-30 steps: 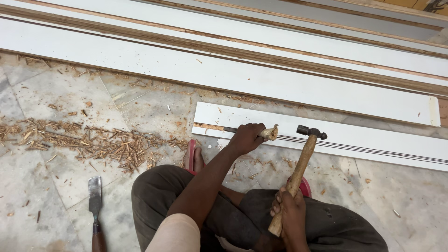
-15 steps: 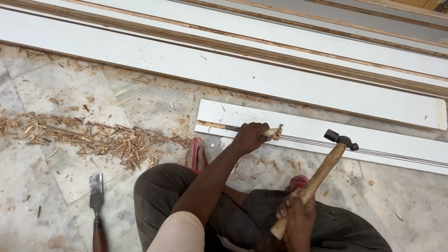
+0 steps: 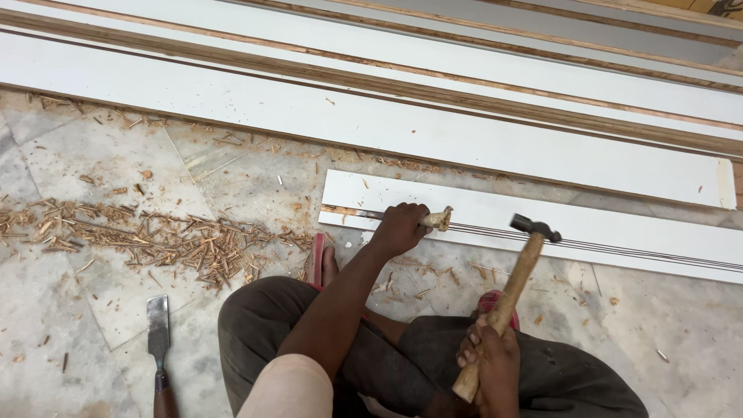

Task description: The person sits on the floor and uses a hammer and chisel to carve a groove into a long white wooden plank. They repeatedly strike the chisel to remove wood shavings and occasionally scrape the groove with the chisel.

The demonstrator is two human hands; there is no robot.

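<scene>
A chisel (image 3: 433, 220) with a worn wooden handle is gripped in the left hand (image 3: 398, 229), the fingers wrapped tightly around it; its blade lies along the grooved edge of a short white board (image 3: 604, 228) on the floor. A hammer (image 3: 507, 298) is held in the right hand (image 3: 489, 364), the fingers closed around the lower end of its wooden handle, and its dark head is raised above the board, just right of the chisel's handle. Longer white boards (image 3: 309, 116) are laid beyond. Wood shavings (image 3: 155, 240) are scattered on the marble floor (image 3: 77, 310) to the left, and a second chisel (image 3: 159, 340) lies beside the person's knee.
</scene>
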